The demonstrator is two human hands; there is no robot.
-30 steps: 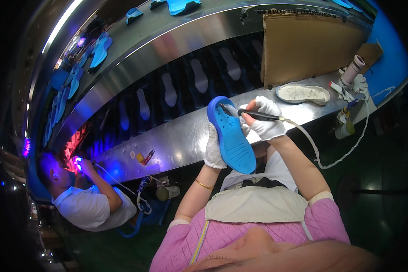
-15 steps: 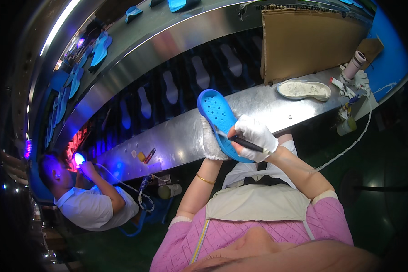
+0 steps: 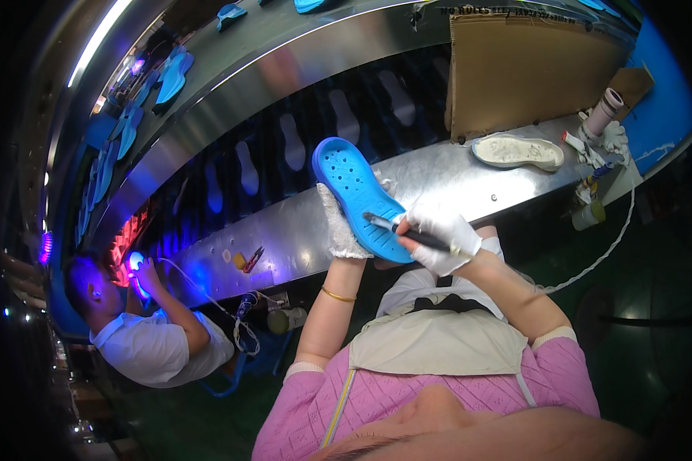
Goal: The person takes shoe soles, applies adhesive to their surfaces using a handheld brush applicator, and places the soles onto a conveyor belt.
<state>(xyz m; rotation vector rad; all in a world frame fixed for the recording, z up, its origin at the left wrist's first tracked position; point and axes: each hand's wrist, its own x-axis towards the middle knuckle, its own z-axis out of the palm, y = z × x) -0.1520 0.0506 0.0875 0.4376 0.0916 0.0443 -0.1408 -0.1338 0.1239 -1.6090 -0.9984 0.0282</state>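
Observation:
A bright blue shoe sole point(image 3: 354, 187), with small holes in its wider far end, lies tilted over my left hand point(image 3: 336, 227). That hand wears a fuzzy white glove and grips the sole from beneath and along its left edge; most of its fingers are hidden. In a thin white glove, my right hand point(image 3: 447, 230) pinches a black-handled brush point(image 3: 427, 240). The brush's tip is at the inner surface of the sole, around its middle, and seems to touch it.
A metal bench point(image 3: 446, 184) runs in front of me, bearing a sole-shaped tray of white material point(image 3: 515, 152) and a cardboard panel point(image 3: 530, 73). Bottles, a pink tube point(image 3: 603, 111) and a cord stand at right. Left, a person point(image 3: 154, 330) holds a glowing piece. Blue soles point(image 3: 173, 81) line the upper belt.
My left hand and the sole have moved left and slightly away from me. The brush has shifted a little over the sole, and more of its inner surface shows.

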